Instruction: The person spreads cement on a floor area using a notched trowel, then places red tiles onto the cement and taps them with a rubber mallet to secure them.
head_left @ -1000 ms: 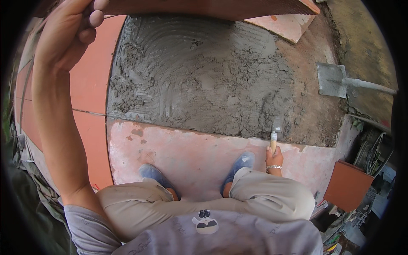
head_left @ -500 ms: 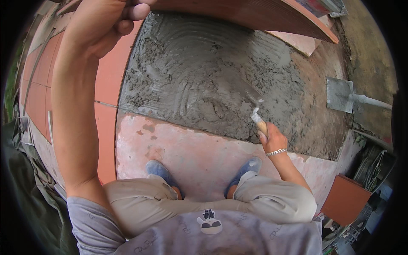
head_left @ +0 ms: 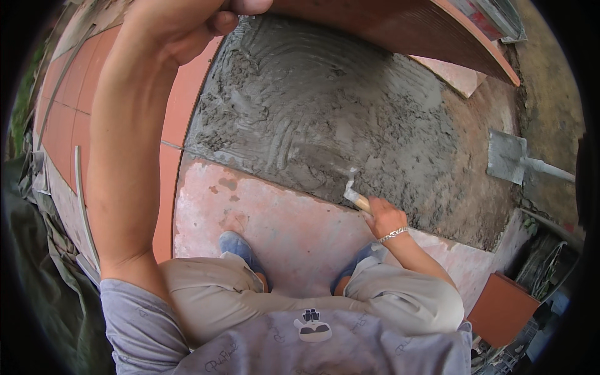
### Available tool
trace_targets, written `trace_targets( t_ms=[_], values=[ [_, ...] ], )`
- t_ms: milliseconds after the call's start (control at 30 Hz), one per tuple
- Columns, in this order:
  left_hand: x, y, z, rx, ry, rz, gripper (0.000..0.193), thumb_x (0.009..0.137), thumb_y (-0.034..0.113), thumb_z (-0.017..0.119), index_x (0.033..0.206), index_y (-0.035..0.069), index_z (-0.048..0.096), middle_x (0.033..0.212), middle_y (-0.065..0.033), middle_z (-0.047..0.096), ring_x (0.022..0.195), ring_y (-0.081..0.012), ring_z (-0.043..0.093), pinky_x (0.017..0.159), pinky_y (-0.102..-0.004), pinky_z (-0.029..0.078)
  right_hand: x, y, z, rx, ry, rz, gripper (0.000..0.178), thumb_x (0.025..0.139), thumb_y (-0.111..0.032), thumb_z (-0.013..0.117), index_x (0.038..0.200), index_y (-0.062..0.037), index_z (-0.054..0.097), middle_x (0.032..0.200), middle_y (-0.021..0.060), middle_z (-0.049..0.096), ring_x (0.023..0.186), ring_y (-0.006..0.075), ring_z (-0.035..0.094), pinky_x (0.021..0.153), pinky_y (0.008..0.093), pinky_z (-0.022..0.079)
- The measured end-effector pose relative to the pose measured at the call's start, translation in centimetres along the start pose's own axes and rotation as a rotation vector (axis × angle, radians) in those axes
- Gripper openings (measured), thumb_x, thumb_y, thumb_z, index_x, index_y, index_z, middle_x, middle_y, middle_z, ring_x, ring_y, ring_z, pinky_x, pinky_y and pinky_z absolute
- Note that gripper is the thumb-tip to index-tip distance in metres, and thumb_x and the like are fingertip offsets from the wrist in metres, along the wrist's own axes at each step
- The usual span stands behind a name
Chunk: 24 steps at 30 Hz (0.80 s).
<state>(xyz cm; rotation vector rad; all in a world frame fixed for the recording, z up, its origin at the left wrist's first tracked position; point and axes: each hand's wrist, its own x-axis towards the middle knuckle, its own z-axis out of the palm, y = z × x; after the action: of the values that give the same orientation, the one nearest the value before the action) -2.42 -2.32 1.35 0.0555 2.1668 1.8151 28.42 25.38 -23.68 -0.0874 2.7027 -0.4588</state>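
My left hand reaches up to the top edge of the picture, its fingers curled at the near side of a large red tile. The tile is tilted up over the mortar, ridged underside showing; part of the grip is cut off by the frame. My right hand is closed round the wooden handle of a trowel. The trowel's grey blade lies on the wet grey mortar and is hard to tell from it. The mortar is spread in curved ridges, rougher toward the right.
Laid red tiles border the mortar on the left. A pinkish slab lies under my feet. At right are a shovel and a loose red tile beside clutter. Dark sheeting lies bunched at the lower left.
My right hand has drawn the trowel left and slightly nearer over the mortar, its handle now more slanted. My left hand and the tilted tile appear further right as the view shifts.
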Motion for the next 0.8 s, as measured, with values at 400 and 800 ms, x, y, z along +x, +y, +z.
trace_targets(
  t_ms=[400,800],
  values=[
    [0.0,0.0,-0.2,-0.073,-0.013,-0.029,0.028,0.105,0.029,0.051,0.092,0.005,0.059,0.067,0.0,0.063,0.05,-0.0052,0.056,0.038,-0.0168,0.036,6.6,1.6,-3.7,-0.071,-0.333,0.034,0.038,0.094,-0.042,0.061,0.111,-0.0075,0.059,0.097,0.0193,0.071,0.091,0.0379,0.068,0.078,0.0486,0.054],
    [-0.1,-0.8,0.1,0.041,0.034,0.081,0.028,0.101,0.037,0.059,0.094,0.011,0.065,0.063,0.0108,0.056,0.049,0.004,0.049,0.037,-0.0117,0.029,9.7,6.9,-6.8,0.223,-0.227,0.398,0.046,0.095,-0.044,0.06,0.115,-0.0029,0.062,0.101,0.0231,0.07,0.097,0.04,0.067,0.084,0.0473,0.051]
  ],
)
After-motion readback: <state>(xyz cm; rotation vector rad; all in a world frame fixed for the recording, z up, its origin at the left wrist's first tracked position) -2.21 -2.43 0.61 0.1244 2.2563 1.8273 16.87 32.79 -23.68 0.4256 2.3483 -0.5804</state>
